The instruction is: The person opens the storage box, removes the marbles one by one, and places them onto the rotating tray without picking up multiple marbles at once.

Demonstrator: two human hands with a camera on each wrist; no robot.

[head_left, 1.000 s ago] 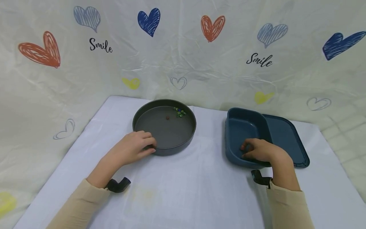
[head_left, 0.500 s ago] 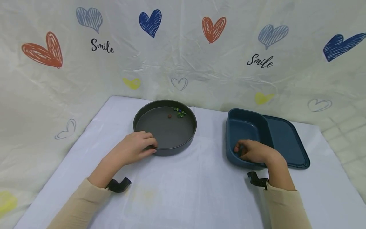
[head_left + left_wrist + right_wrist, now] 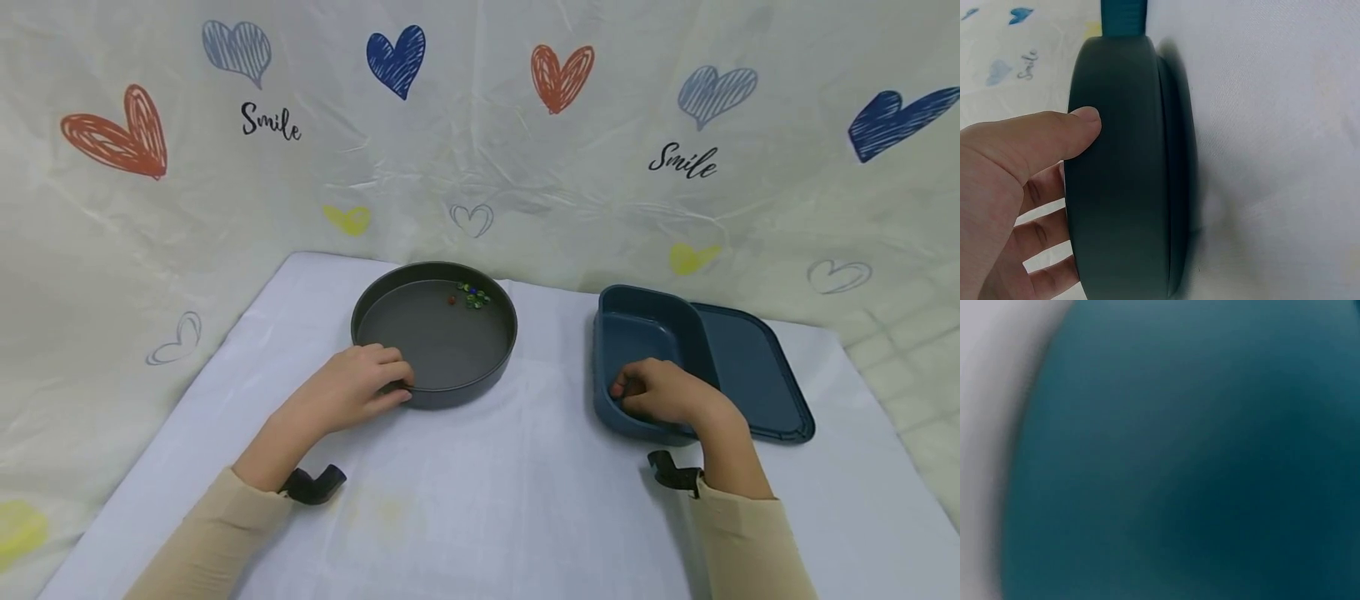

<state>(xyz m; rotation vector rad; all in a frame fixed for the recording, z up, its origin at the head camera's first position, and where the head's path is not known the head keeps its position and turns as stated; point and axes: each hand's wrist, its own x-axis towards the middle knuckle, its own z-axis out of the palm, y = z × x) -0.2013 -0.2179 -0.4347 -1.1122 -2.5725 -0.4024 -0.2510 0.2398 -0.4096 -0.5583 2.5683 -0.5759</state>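
Observation:
My left hand (image 3: 360, 385) grips the near-left rim of a round dark grey pan (image 3: 450, 389). In the left wrist view the thumb (image 3: 1079, 134) presses the pan's outer wall (image 3: 1116, 187), with fingers behind the rim. Toward the back right of the pan floor lies a cluster of small green, yellow and blue marbles (image 3: 474, 298). A reddish-brown marble (image 3: 452, 300) sits just left of them. My right hand (image 3: 663, 392) reaches down inside a deep blue box (image 3: 597, 358), fingers curled near its front-left corner. What these fingers hold, if anything, is hidden; the right wrist view shows only blurred blue wall (image 3: 1116, 456).
A flat blue lid (image 3: 757, 367) lies against the right side of the box. White cloth (image 3: 525, 500) covers the table, with a patterned heart-print sheet (image 3: 480, 167) hanging behind. Bare cloth separates pan and box.
The reddish-brown marble has rolled right, toward the cluster. My right hand has moved left inside the box, and its fingers have drawn closer together. My left hand stays on the rim.

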